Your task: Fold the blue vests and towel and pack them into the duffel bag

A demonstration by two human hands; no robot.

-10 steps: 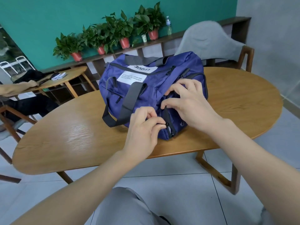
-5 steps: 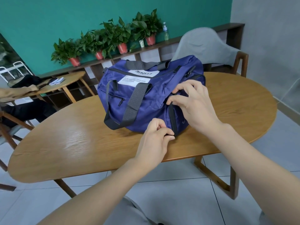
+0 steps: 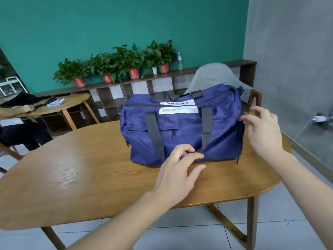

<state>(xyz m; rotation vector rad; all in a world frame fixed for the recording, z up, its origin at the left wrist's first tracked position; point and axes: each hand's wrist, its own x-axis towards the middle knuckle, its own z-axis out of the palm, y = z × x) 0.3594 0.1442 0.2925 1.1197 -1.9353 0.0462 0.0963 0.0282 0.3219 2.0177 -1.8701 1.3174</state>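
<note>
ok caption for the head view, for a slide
Both hands, left hand and right hand, open at the blue duffel bag standing zipped on the wooden table.

a teal wall [image 3: 111,24] fills the back from 10 to 1 o'clock, meeting a rough grey wall [image 3: 292,60] at 2 o'clock. along the teal wall runs a low dark wooden shelf unit [image 3: 137,91] — on top, a row of potted plants [image 3: 115,67] in red pots and a clear bottle [image 3: 179,59]. the oval wooden counter [image 3: 81,168] spans the middle. a smaller wooden table [image 3: 72,103] stands at 9 o'clock, a grey-draped chair [image 3: 214,76] at 1 o'clock. pale floor tiles [image 3: 180,235] lie at 6 o'clock — a white charger [image 3: 318,119] is plugged in at 3 o'clock.
</note>
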